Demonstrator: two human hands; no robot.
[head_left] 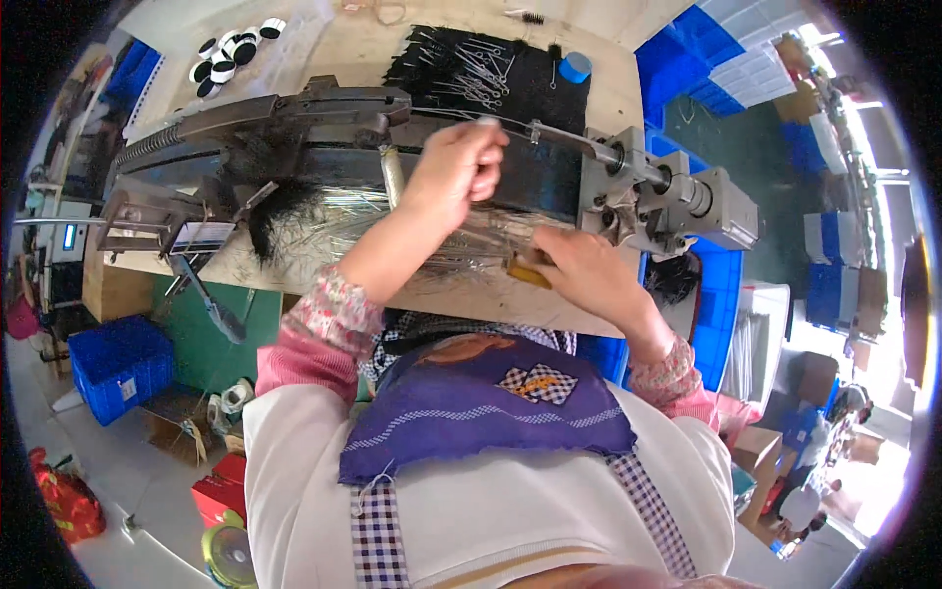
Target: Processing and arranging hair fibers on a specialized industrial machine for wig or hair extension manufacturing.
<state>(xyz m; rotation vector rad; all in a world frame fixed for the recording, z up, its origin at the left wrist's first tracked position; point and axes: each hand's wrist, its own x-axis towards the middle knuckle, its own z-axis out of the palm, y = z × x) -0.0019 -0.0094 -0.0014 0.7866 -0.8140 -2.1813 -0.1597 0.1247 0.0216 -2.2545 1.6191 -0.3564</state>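
My left hand (459,169) is closed in front of the machine's thin metal rod (505,125), with something white at a fingertip. Whatever it pinches is too small to make out. My right hand (591,273) grips a small yellow-handled tool (530,273) low over the bench, its working end hidden or blurred. Between and left of the hands lie many loose thin metal wires (363,221). The bench machine has a grey motor and chuck (648,187) on the right and a dark curved guide (245,113) on the left. Black bristles (263,221) hang in a tuft at its left part.
Small wire brushes with looped ends (481,74) lie on a black mat (574,108) behind the machine, beside a blue cap (575,67). A clear tray (280,59) holds black-and-white round pieces. Blue crates (123,363) stand on the floor left; another blue bin (721,324) stands right.
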